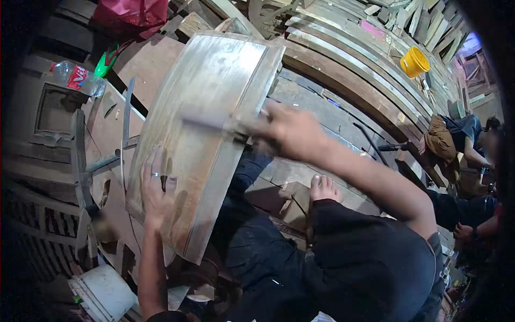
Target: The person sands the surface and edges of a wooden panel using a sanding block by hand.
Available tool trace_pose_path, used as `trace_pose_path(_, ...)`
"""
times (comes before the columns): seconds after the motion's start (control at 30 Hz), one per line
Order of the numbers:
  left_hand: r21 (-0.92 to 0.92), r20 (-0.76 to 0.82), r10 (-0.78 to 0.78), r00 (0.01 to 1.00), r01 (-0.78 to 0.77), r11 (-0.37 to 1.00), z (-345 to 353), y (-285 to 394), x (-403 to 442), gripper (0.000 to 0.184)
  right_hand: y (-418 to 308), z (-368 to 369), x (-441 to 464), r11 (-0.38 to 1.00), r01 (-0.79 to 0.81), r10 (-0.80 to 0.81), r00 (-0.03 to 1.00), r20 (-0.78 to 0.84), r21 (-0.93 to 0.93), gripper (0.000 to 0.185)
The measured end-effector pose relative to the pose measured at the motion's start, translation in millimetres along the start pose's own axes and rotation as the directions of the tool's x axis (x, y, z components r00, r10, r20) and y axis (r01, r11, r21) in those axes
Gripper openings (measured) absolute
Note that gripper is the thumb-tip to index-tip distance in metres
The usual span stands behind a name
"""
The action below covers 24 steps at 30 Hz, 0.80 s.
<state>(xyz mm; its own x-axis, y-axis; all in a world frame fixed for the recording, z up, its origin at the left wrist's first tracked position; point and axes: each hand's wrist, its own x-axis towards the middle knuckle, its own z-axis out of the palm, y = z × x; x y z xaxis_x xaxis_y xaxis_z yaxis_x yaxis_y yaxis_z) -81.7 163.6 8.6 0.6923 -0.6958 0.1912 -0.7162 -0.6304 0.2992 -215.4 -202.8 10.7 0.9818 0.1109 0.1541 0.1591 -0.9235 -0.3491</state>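
A broad, curved wooden panel (198,123) with a raised strip along its right edge lies tilted in front of me. My left hand (156,185), with a ring on one finger, rests spread on the panel's lower left part. Over the middle right of the panel, my right hand (281,131) is closed round a dark, flat tool (204,122). Motion smears the tool and the fingers, so the kind of tool and whether it touches the wood cannot be told.
A plastic bottle (78,77), a green object (105,61) and a red bag (131,16) are at the upper left. Long beams (354,70) and a yellow bucket (414,61) lie beyond the panel. A white container (104,292) is lower left. Other people (458,139) sit at the right.
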Motion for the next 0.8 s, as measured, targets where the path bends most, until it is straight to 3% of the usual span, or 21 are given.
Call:
trace_pose_path(0.07,-0.022,-0.015,-0.014,1.0,0.014,1.0,0,5,0,0.07,45,-9,24,0.982,-0.147,0.112,0.96,-0.257,-0.12,0.049)
trace_pose_path(0.13,-0.068,-0.02,-0.038,0.999,0.037,0.997,-3,9,3,0.071,51,-10,28,0.955,-0.256,0.196,0.926,-0.324,-0.153,0.047)
trace_pose_path(0.23,-0.062,-0.046,0.026,0.999,-0.029,0.998,0,3,1,0.074,-13,3,-5,0.998,-0.016,0.009,0.992,-0.123,-0.06,0.061)
trace_pose_path(0.27,-0.065,-0.043,0.026,0.999,-0.029,0.997,1,2,2,0.074,-32,13,-17,0.986,0.161,-0.161,0.987,-0.011,-0.04,0.062)
trace_pose_path(0.3,-0.092,-0.033,-0.016,0.999,0.013,0.996,2,1,-1,0.075,-48,18,-31,0.949,0.315,-0.315,0.949,-0.022,-0.035,0.064)
trace_pose_path(0.33,-0.116,-0.016,-0.061,0.998,0.059,0.991,1,0,-7,0.076,-60,25,-45,0.943,0.312,-0.318,0.947,0.036,0.113,0.066)
trace_pose_path(0.4,-0.104,-0.021,-0.039,0.999,0.037,0.994,2,-3,-9,0.077,-36,16,-35,0.949,0.313,-0.314,0.949,0.026,0.04,0.064)
trace_pose_path(0.43,-0.097,-0.045,-0.006,0.999,0.001,0.995,3,-4,-4,0.078,-16,5,-21,0.967,0.254,-0.253,0.966,-0.049,0.029,0.065)
trace_pose_path(0.47,-0.088,-0.074,0.026,0.997,-0.033,0.996,2,-4,0,0.079,-4,-10,-7,1.0,-0.025,0.024,0.998,0.059,0.003,0.061)
trace_pose_path(0.5,-0.108,-0.083,0.048,0.995,-0.056,0.993,0,-3,3,0.081,27,-10,7,0.996,-0.073,0.068,0.991,-0.114,-0.042,0.056)
trace_pose_path(0.53,-0.102,-0.092,0.044,0.995,-0.054,0.993,0,-1,2,0.081,36,-17,20,0.957,-0.25,0.219,0.956,-0.195,-0.147,0.05)
trace_pose_path(0.6,-0.2,-0.079,-0.004,0.997,-0.011,0.98,0,1,2,0.083,41,-20,26,0.943,-0.27,0.229,0.951,-0.208,-0.195,0.05)
trace_pose_path(0.67,-0.214,-0.072,-0.022,0.997,0.006,0.977,-3,4,1,0.083,5,-3,4,0.993,-0.119,0.118,0.99,-0.077,-0.01,0.052)
trace_pose_path(0.73,-0.258,-0.052,-0.046,0.998,0.031,0.966,-4,5,1,0.084,-33,11,-20,0.973,0.227,-0.229,0.972,-0.047,-0.04,0.054)
trace_pose_path(0.8,-0.279,-0.004,-0.076,0.997,0.072,0.958,-3,8,-13,0.085,-46,7,-35,0.938,0.309,-0.322,0.945,0.065,0.155,0.059)
